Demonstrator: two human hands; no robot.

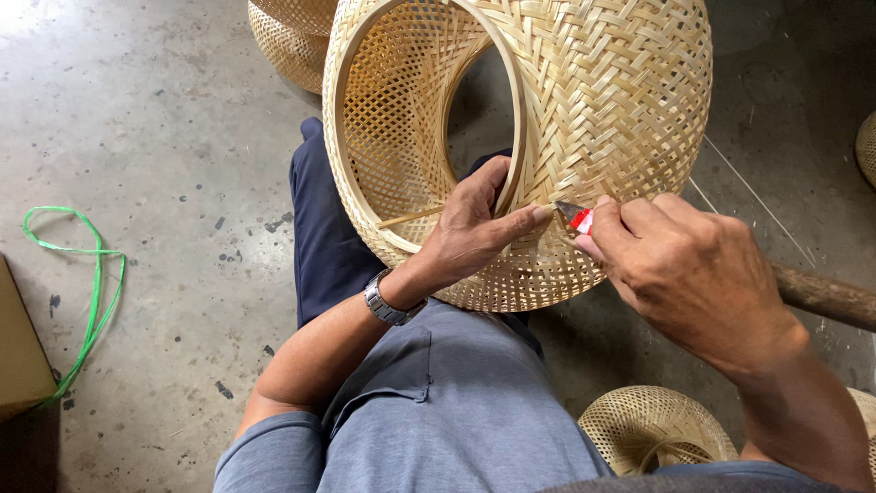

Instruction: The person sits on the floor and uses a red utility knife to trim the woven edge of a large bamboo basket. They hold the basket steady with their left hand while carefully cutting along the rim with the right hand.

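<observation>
Left hand [470, 233] is gripping the woven bamboo shade [584, 100] rim at frame centre; right hand [684, 274] is pinching a small red-handled blade [577, 217]. Best kept shallow, cutting away from the thumb.

— What's underfoot?
— A grey concrete floor [164, 119], stained and speckled.
— And what lies on it?
— A looped green plastic strap [91, 292] at left beside a cardboard box [18, 351], woven bamboo baskets [652, 429], and a wooden stick [826, 294] at right.

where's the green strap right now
In the head view the green strap lies looped on the concrete floor at far left, beside a cardboard box, well away from both hands.
</observation>
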